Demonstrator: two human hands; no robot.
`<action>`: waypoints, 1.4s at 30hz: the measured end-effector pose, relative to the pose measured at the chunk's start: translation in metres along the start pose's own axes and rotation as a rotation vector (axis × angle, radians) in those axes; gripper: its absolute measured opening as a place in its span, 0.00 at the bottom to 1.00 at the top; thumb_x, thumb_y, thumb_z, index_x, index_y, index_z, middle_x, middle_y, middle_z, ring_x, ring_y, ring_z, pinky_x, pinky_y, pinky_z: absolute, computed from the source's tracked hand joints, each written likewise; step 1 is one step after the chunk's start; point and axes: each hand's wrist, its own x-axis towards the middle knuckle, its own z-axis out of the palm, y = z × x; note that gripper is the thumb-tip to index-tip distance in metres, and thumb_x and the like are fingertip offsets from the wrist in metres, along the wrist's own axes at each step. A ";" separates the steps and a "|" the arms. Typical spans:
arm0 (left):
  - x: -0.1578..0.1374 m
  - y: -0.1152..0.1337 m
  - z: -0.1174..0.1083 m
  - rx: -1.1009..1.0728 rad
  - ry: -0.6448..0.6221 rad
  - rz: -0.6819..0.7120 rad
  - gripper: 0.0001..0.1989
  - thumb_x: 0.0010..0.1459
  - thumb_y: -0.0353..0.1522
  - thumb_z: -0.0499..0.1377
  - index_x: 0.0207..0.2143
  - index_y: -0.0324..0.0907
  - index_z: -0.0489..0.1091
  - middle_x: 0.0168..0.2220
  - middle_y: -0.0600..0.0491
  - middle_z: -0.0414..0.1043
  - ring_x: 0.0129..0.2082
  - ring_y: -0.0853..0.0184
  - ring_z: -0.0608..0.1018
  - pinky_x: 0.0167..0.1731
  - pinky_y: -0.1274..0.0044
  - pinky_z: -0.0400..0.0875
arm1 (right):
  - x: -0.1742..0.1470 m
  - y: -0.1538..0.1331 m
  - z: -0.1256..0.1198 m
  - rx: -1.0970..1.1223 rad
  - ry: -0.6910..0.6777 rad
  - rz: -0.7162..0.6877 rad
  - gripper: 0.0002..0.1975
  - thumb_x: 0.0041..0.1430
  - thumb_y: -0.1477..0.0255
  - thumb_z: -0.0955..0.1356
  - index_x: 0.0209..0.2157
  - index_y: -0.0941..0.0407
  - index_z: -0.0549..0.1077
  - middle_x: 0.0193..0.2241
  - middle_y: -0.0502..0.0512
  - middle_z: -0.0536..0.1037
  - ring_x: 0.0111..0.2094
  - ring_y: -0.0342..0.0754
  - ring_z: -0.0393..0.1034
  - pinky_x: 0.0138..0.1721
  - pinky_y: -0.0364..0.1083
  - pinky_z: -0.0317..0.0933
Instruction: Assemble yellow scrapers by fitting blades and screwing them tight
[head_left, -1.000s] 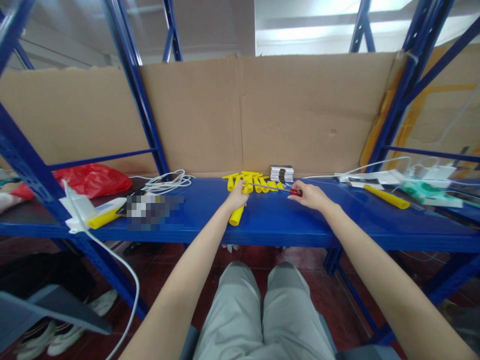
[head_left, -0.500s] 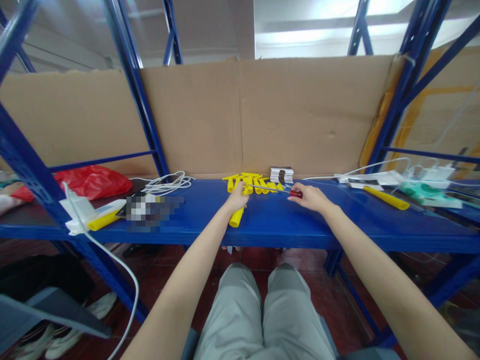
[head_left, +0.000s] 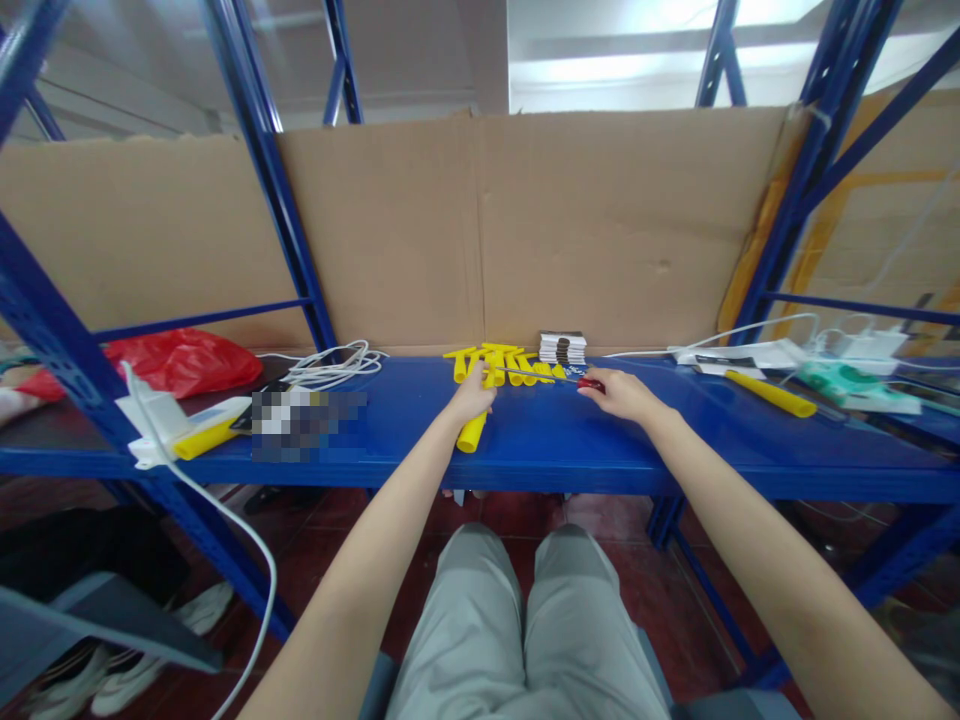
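My left hand (head_left: 473, 394) is closed round a yellow tube-shaped plastic piece (head_left: 472, 434), whose round end points toward me over the blue bench (head_left: 405, 410). In my right hand (head_left: 621, 394) is the red handle of a screwdriver (head_left: 592, 385). Its long metal shaft runs left, nearly level, and the tip meets the upper part of the yellow piece by my left fingers; the exact contact is too small to make out. Behind my hands lie several more yellow pieces (head_left: 523, 371) in a row. Small shiny bits (head_left: 576, 370), perhaps screws, are scattered near the screwdriver.
A stack of white printed papers (head_left: 562, 347) stands against the cardboard panel (head_left: 600, 230). White cables (head_left: 337, 368) and a red plastic bag (head_left: 184, 362) lie to the left. Toward the right are another yellow tube (head_left: 772, 394) and a green-and-white item (head_left: 859, 388). Blue rack posts (head_left: 289, 200) frame the bench.
Almost nothing differs. The screwdriver stays against the yellow piece, and both hands keep their hold with only a tiny shift; the whole view has moved very slightly.
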 end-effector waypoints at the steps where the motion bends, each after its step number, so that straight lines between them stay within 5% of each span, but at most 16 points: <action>1: 0.000 0.000 0.000 -0.001 0.002 0.001 0.25 0.56 0.25 0.52 0.57 0.43 0.53 0.49 0.41 0.70 0.17 0.76 0.71 0.16 0.83 0.66 | 0.001 0.000 0.001 0.017 -0.001 0.007 0.09 0.60 0.67 0.65 0.40 0.54 0.71 0.38 0.58 0.79 0.37 0.52 0.74 0.34 0.45 0.61; 8: 0.001 0.000 0.001 0.008 -0.003 0.005 0.24 0.57 0.25 0.51 0.56 0.42 0.54 0.45 0.43 0.72 0.18 0.75 0.72 0.17 0.83 0.67 | 0.000 0.000 -0.001 -0.025 0.042 -0.018 0.06 0.59 0.69 0.65 0.37 0.54 0.70 0.34 0.57 0.79 0.33 0.52 0.74 0.31 0.45 0.60; 15: 0.001 0.000 -0.001 -0.007 -0.011 -0.024 0.24 0.59 0.28 0.53 0.57 0.43 0.53 0.38 0.47 0.73 0.19 0.72 0.74 0.20 0.81 0.69 | -0.002 -0.003 -0.002 -0.039 0.056 -0.043 0.12 0.62 0.65 0.63 0.41 0.54 0.74 0.42 0.59 0.79 0.41 0.54 0.74 0.38 0.48 0.63; 20: -0.001 0.002 0.000 -0.018 -0.005 -0.031 0.23 0.59 0.28 0.52 0.57 0.42 0.53 0.38 0.46 0.72 0.18 0.73 0.73 0.18 0.82 0.68 | -0.001 -0.003 -0.001 -0.024 0.046 0.015 0.11 0.58 0.65 0.66 0.41 0.54 0.71 0.35 0.57 0.80 0.35 0.52 0.74 0.32 0.45 0.60; 27: 0.000 0.001 0.000 -0.014 -0.017 -0.016 0.25 0.58 0.25 0.50 0.57 0.42 0.52 0.46 0.42 0.71 0.18 0.75 0.72 0.17 0.81 0.69 | -0.001 -0.004 -0.004 -0.064 0.029 -0.011 0.05 0.59 0.67 0.65 0.34 0.53 0.69 0.30 0.55 0.78 0.30 0.50 0.72 0.27 0.44 0.55; 42: 0.010 -0.010 0.004 -0.045 -0.013 0.024 0.24 0.57 0.24 0.51 0.56 0.45 0.52 0.59 0.40 0.60 0.17 0.80 0.70 0.13 0.83 0.67 | 0.000 -0.006 -0.001 -0.089 0.000 0.004 0.08 0.60 0.67 0.64 0.38 0.55 0.70 0.33 0.57 0.78 0.33 0.51 0.72 0.30 0.45 0.57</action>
